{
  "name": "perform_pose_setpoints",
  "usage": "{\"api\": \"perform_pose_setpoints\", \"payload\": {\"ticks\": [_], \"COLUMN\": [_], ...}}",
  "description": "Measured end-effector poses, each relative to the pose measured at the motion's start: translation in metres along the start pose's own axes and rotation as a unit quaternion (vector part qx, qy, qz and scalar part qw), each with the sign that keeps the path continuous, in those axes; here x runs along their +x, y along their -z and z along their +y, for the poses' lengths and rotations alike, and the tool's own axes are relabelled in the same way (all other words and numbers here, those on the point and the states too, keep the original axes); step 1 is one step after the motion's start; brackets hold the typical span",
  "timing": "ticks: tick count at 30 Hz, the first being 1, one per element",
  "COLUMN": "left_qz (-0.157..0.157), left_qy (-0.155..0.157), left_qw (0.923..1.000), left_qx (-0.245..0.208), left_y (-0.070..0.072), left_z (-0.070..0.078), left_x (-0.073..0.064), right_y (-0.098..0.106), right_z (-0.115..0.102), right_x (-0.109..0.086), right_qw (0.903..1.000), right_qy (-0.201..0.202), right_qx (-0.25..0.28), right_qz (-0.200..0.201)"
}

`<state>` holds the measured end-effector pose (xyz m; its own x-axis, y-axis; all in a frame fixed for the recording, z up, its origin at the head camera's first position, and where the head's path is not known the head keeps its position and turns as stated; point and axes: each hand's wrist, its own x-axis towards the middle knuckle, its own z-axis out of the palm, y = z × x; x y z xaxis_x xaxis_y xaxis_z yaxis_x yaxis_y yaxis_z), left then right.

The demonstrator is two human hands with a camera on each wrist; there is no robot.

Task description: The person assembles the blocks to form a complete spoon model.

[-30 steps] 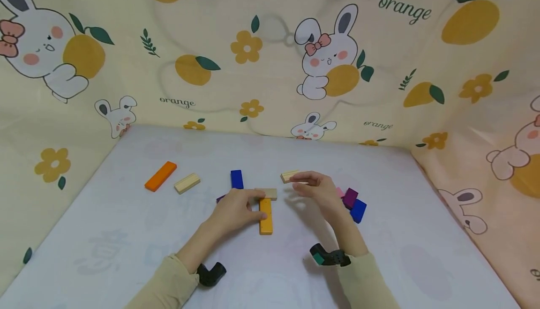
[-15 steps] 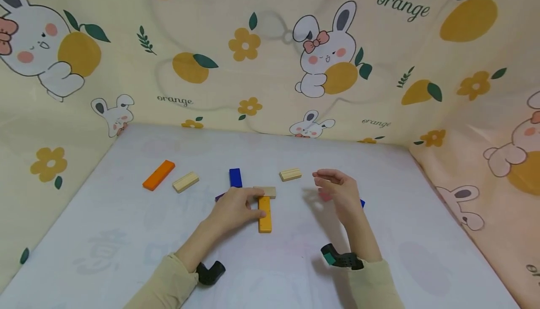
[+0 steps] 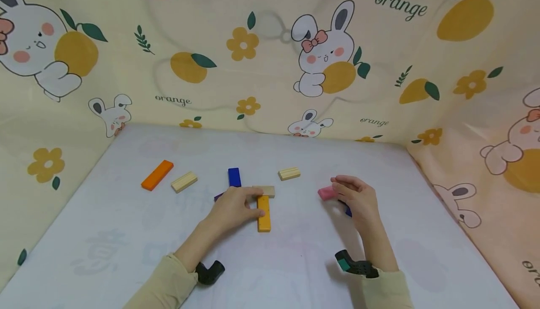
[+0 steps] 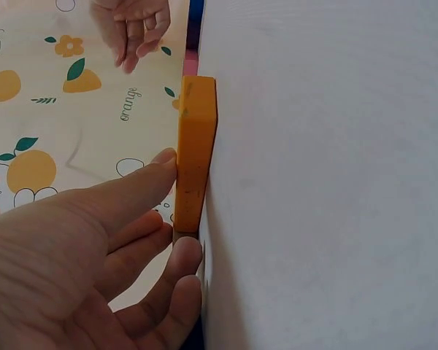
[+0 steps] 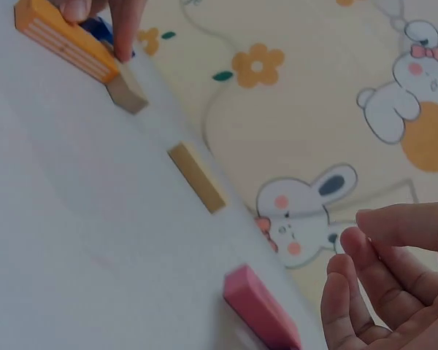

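Note:
My left hand [image 3: 231,209] rests at a yellow block [image 3: 264,215] and a plain wooden block [image 3: 266,191] that meet end to side, forming a T. Its thumb touches the yellow block, as the left wrist view [image 4: 193,157] also shows, and a fingertip presses the wooden one. Beyond that hand lie a blue block [image 3: 234,177] and a mostly covered purple block [image 3: 218,196]. My right hand [image 3: 358,202] hovers beside a pink block [image 3: 326,193], fingers loosely bent and holding nothing. A dark blue block [image 3: 348,210] is largely hidden behind it.
An orange block [image 3: 157,175] and a wooden block [image 3: 184,182] lie at the left of the white table [image 3: 295,262]. Another wooden block [image 3: 289,174] lies toward the back, between the hands. A patterned cloth [image 3: 261,79] rises behind the table.
My right hand has drawn away from the back wooden block and moved right, over to the pink and blue blocks. The left hand has stayed at the yellow and wooden blocks.

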<state>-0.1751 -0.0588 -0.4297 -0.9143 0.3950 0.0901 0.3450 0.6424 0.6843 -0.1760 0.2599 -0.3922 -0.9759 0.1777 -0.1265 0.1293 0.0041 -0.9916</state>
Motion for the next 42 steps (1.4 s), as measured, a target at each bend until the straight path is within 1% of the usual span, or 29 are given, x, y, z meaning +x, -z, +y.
{"api": "perform_pose_setpoints", "payload": {"ticks": [3,6,13,15,17,20,22,26,28,30,34,38,42], "left_qz": [0.001,-0.002,0.001,0.001,0.000,-0.001,-0.001,0.000,-0.002,-0.003,0.000,-0.001,-0.003], "left_qy": [-0.001,0.004,0.003,0.002,0.003,0.002,0.002,0.001,0.000,-0.002,-0.002,-0.003,-0.008], "left_qw": [1.0000,1.0000,1.0000,1.0000,1.0000,1.0000,1.0000,1.0000,1.0000,1.0000,1.0000,1.0000,0.9999], "left_qx": [0.002,0.004,0.003,0.002,-0.002,-0.006,-0.007,-0.006,-0.006,-0.004,0.000,-0.004,-0.013], "left_y": [0.000,-0.001,0.000,0.000,0.000,0.000,0.000,0.000,0.000,0.000,0.000,0.000,0.000], "left_z": [0.000,0.000,0.000,0.000,-0.001,-0.001,-0.001,-0.001,0.000,0.001,0.002,0.000,-0.001], "left_x": [0.000,0.000,-0.001,-0.001,-0.002,-0.002,-0.002,0.000,0.001,0.003,0.004,0.002,0.000], "right_y": [0.010,0.020,0.044,0.050,0.058,0.069,0.077,0.091,0.096,0.099,0.098,0.096,0.094], "right_z": [0.001,0.003,0.009,0.011,0.013,0.017,0.021,0.027,0.028,0.028,0.030,0.033,0.036], "right_x": [-0.001,-0.001,-0.005,-0.007,-0.009,-0.011,-0.011,-0.007,-0.007,-0.006,-0.004,-0.001,-0.001], "right_qw": [1.0000,0.9999,0.9973,0.9946,0.9892,0.9753,0.9659,0.9511,0.9465,0.9452,0.9451,0.9420,0.9437], "right_qy": [-0.007,0.000,0.035,0.044,0.050,0.062,0.070,0.089,0.094,0.095,0.084,0.079,0.074], "right_qx": [0.001,-0.012,-0.065,-0.093,-0.138,-0.212,-0.249,-0.294,-0.305,-0.308,-0.308,-0.317,-0.312], "right_qz": [0.007,0.007,0.009,0.007,0.004,0.000,-0.006,-0.033,-0.044,-0.053,-0.071,-0.078,-0.083]}}
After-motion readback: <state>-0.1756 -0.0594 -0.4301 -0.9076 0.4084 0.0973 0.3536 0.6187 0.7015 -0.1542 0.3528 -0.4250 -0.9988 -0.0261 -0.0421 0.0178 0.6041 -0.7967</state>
